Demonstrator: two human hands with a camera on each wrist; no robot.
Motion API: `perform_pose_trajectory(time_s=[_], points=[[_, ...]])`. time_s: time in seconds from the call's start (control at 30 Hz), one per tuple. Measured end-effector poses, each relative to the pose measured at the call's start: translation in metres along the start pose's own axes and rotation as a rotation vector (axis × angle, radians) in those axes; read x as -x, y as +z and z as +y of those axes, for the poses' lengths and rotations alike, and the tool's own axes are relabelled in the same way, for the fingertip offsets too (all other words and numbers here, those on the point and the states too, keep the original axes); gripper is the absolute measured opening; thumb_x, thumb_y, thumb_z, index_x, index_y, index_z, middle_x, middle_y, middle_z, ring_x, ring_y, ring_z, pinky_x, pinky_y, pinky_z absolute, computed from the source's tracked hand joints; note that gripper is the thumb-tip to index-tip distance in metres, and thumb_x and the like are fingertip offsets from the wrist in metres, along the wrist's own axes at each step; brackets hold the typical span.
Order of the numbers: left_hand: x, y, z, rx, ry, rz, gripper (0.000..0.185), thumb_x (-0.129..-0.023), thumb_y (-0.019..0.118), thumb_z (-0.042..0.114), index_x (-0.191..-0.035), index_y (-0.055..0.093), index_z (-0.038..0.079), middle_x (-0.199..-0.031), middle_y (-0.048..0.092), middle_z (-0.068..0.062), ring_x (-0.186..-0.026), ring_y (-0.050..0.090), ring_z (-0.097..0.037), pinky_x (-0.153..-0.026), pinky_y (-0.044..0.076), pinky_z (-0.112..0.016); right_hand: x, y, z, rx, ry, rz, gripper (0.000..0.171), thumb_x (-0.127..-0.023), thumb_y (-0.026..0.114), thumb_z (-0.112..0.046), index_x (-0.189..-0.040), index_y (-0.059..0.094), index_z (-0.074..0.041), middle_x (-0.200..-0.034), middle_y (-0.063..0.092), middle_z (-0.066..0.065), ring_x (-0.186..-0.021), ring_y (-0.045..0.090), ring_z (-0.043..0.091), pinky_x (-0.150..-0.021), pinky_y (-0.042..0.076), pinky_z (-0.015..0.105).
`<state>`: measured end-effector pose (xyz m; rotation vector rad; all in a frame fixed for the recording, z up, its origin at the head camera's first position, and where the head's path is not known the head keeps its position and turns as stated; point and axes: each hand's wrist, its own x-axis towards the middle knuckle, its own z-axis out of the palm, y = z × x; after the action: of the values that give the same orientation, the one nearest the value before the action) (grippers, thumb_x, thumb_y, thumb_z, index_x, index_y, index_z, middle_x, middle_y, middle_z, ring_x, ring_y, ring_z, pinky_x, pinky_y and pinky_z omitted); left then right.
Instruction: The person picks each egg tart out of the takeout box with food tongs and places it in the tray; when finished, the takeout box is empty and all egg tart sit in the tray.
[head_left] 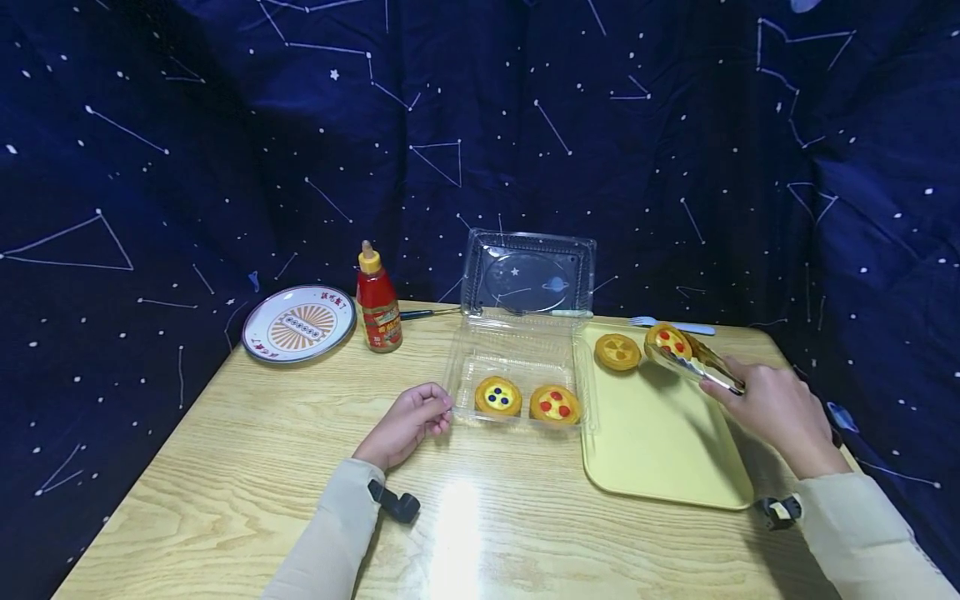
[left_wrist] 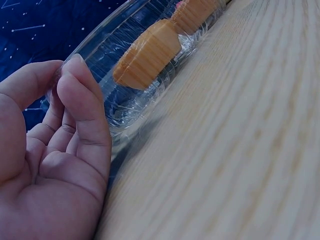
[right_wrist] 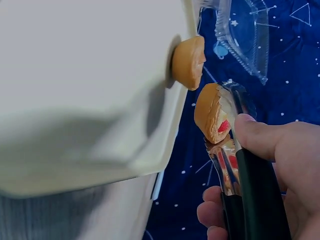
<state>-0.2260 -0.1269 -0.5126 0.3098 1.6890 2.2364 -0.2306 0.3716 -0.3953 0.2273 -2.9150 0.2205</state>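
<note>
Your right hand (head_left: 776, 408) squeezes the tongs (head_left: 693, 365) around a red-dotted tart (head_left: 667, 340), lifted over the yellow tray (head_left: 660, 442) at center right. Your left hand (head_left: 405, 423) pinches the clear box (head_left: 517, 367) edge, probably so it stays steady.

A red sauce bottle (head_left: 378, 301) with a yellow cap stood upright at the back of the wooden counter (head_left: 247, 467), just beside a patterned plate (head_left: 298, 323). A fork (head_left: 671, 324) lay at the far edge, and star-patterned blue cloth (head_left: 187, 142) hung behind.
</note>
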Motion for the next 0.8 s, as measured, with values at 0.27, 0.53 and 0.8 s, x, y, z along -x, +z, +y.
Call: perform_pose_trajectory(time_s=[0.27,0.53,0.8], points=[[0.001,0.001,0.001,-0.008,-0.004,0.002,0.007,-0.101,0.053,0.007,-0.097,0.055,0.001,-0.084,0.059,-0.008,-0.069,0.058,-0.011,-0.06,0.048,-0.02,-0.003,0.012,0.01,0.012,-0.044,-0.009,0.042,-0.089,0.069,-0.049,-0.104,0.064,-0.011,-0.068,0.055,0.009,-0.06,0.053,0.032,-0.045,0.035,0.046],[0.001,0.001,0.002,-0.007,-0.003,0.008,0.008,-0.1,0.055,0.008,-0.096,0.055,0.001,-0.085,0.058,-0.011,-0.069,0.058,-0.012,-0.06,0.048,-0.02,-0.006,0.017,0.013,0.003,0.03,-0.16,0.071,-0.091,0.058,-0.061,-0.132,0.056,-0.002,-0.11,0.059,0.038,-0.084,0.058,0.057,-0.049,0.043,0.054],[0.0,-0.001,-0.001,0.001,-0.012,0.018,0.009,-0.099,0.058,0.01,-0.096,0.055,0.003,-0.086,0.058,-0.01,-0.07,0.058,-0.013,-0.061,0.048,-0.021,-0.009,0.021,0.014,0.008,0.06,-0.213,0.092,-0.086,0.053,-0.073,-0.136,0.051,0.004,-0.119,0.054,0.04,-0.09,0.057,0.059,-0.05,0.044,0.054]])
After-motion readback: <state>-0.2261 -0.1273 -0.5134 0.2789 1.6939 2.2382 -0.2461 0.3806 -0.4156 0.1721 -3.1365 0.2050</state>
